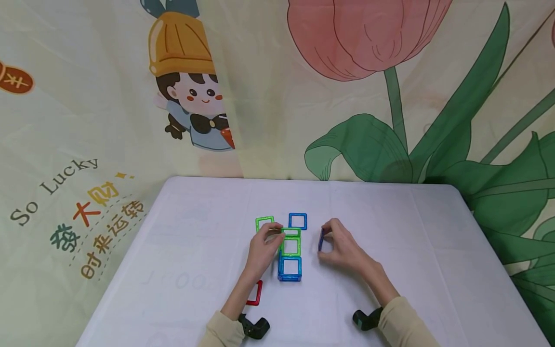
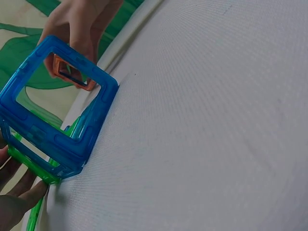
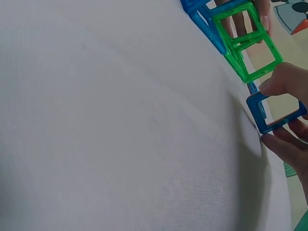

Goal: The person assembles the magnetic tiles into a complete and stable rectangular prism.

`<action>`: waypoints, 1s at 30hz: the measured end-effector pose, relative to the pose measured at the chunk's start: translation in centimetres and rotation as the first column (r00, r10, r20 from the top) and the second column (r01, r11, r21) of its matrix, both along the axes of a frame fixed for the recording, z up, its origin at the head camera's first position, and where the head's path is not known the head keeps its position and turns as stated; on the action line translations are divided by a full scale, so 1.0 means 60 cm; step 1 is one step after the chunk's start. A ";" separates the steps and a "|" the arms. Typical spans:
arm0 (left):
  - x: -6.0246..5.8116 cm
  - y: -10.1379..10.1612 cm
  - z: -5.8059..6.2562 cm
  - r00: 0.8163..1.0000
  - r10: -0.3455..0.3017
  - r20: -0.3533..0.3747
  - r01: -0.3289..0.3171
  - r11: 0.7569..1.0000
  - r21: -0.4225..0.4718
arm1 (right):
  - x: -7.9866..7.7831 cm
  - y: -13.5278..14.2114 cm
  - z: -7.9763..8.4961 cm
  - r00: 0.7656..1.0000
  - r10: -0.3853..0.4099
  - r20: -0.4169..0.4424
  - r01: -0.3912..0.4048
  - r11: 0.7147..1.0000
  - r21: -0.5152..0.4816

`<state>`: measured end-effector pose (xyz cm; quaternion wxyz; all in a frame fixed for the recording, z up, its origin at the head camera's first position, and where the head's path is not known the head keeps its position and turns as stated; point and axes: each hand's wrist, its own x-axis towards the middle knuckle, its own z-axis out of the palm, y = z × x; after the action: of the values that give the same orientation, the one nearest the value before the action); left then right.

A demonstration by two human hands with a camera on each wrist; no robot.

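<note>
A block of see-through square magnetic tiles stands mid-table, with blue tiles [image 1: 289, 278] at the near end and green tiles [image 1: 291, 246] at the far end. My left hand [image 1: 264, 248] holds a green tile at that far end, fingertips on its edge; part of the tile is behind the fingers. To the right, raised and apart from the block, my right hand [image 1: 347, 248] pinches a blue square tile [image 3: 261, 115] on edge between thumb and fingers. An orange tile frame [image 2: 58, 65] shows in the same grip from the left wrist view.
Behind the block lies a loose blue tile [image 1: 297, 214]. A green tile [image 1: 264, 218] lies beyond my left hand, partly covered by it. A red tile [image 1: 259, 293] is beside my left forearm. The white table [image 1: 433, 270] meets a printed cloth [image 1: 260, 96] at the back.
</note>
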<state>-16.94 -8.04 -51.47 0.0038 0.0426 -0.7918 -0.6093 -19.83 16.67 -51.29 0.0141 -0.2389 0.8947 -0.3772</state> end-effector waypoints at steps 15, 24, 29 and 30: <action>0.001 -0.001 -0.004 1.000 -0.008 -0.003 0.008 1.000 0.000 | -0.003 -0.010 -0.013 0.999 0.032 0.042 -0.026 0.990 -0.137; 0.000 -0.003 -0.005 1.000 -0.011 -0.010 0.011 1.000 0.007 | -0.002 -0.019 -0.013 0.990 0.054 0.128 -0.025 0.977 -0.213; -0.001 -0.003 -0.006 1.000 -0.013 -0.011 0.013 1.000 0.009 | -0.004 -0.022 -0.012 0.986 0.079 0.145 -0.043 0.971 -0.233; -0.001 -0.003 -0.007 1.000 -0.014 -0.011 0.014 1.000 0.009 | -0.005 -0.023 -0.012 0.986 0.084 0.146 -0.048 0.970 -0.237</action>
<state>-16.98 -8.22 -51.90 0.0039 0.0337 -0.7891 -0.6133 -20.12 15.28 -52.03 0.0680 -0.2386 0.8321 -0.4960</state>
